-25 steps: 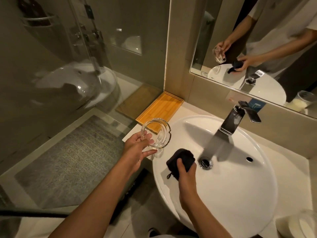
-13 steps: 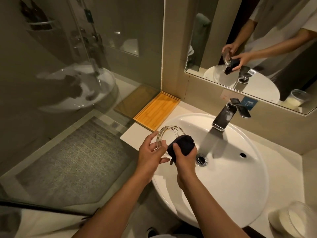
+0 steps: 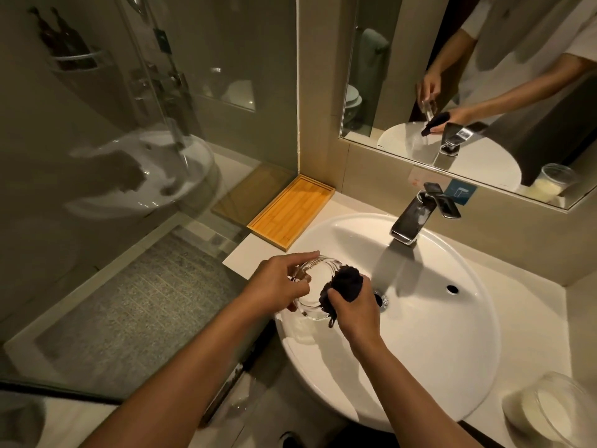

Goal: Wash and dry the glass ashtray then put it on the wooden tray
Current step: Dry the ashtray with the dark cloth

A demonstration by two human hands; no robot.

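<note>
My left hand [image 3: 276,284] grips the clear glass ashtray [image 3: 315,287] by its rim, tilted over the left edge of the white sink [image 3: 452,334]. My right hand [image 3: 353,310] holds a bunched black cloth [image 3: 344,282] pressed into the ashtray's hollow. The wooden tray [image 3: 292,211] lies bare on the counter at the back left, against the wall and apart from both hands.
A chrome tap [image 3: 413,218] stands behind the sink, with the drain [image 3: 382,300] just right of my right hand. A glass shower screen [image 3: 129,156] runs along the left. A clear jar [image 3: 549,412] sits on the counter at the front right. A mirror [image 3: 468,76] hangs above.
My hands came together over the sink's left edge. The black cloth went from beside the ashtray into it, and the ashtray dropped lower and tilted more.
</note>
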